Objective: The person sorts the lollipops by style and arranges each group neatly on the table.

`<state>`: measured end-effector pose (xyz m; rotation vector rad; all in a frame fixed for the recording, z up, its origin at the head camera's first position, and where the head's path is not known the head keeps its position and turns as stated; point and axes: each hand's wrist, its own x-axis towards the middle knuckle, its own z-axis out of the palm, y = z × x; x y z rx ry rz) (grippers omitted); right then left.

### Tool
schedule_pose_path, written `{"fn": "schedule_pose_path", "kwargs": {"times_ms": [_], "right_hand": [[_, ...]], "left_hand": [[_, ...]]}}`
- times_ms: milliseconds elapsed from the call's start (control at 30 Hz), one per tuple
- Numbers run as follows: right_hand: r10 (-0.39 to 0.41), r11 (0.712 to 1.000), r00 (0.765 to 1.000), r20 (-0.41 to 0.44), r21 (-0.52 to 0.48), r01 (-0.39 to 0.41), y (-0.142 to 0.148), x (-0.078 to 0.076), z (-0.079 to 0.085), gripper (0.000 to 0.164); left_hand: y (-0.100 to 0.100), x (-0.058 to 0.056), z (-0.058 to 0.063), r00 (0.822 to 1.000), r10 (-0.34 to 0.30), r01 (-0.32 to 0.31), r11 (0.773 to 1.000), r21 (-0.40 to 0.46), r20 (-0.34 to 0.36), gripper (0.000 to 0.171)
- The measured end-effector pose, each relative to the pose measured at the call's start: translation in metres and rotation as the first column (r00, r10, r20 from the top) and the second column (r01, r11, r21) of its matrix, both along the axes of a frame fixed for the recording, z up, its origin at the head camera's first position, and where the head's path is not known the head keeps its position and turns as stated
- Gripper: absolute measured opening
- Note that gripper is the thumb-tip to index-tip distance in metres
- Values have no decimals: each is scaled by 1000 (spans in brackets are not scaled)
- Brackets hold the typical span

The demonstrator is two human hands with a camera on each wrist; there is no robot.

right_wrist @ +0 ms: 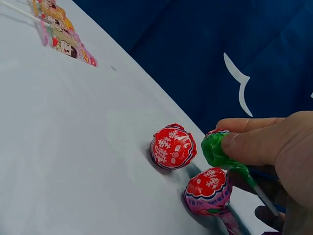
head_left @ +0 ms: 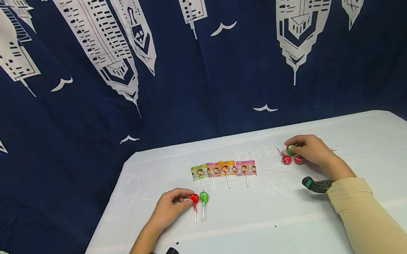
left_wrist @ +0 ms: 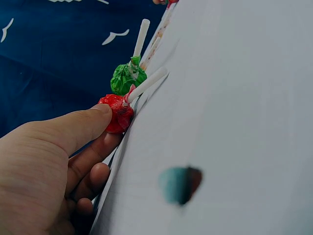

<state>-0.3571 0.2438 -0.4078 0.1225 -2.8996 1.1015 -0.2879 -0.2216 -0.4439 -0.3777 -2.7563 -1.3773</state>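
Between thumb and fingers my left hand [head_left: 171,206] pinches the head of a red lollipop [left_wrist: 117,112], whose white stick points toward me. Right beside it on the table lies a green lollipop [head_left: 203,197]. Over at the right, my right hand [head_left: 311,150] holds a lollipop in green and red wrapping [right_wrist: 215,149] by its head, thumb on top. Two red-wrapped lollipops lie just under and beside that hand: one with a plain red face [right_wrist: 173,147], the other with a pink and purple wrapper [right_wrist: 209,191].
Behind the left hand, a row of flat lollipops in printed packets [head_left: 226,168], green, pink and orange, lies with sticks toward me. The white table [head_left: 250,245] ends at a dark blue cloth [head_left: 197,80] with building prints. Small dark specks [head_left: 177,243] dot the tabletop.
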Motion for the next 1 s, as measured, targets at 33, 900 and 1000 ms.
{"fn": "schedule_pose_path", "kwargs": {"times_ms": [33,900,1000], "right_hand": [[-1,1000,1000,-11,-10,1,0,0,1,34],[92,964,991,-94,-239,-113,-33,10,28,34],[99,962,992,-71,-249,-114,-39,10,29,36]], "left_hand": [[0,0,0,1000,0,0,1000,-2,-2,20],[0,0,1,1000,-4,4,1000,9,3,20],[-1,-1,0,1000,-3,3,1000,13,6,20]]}}
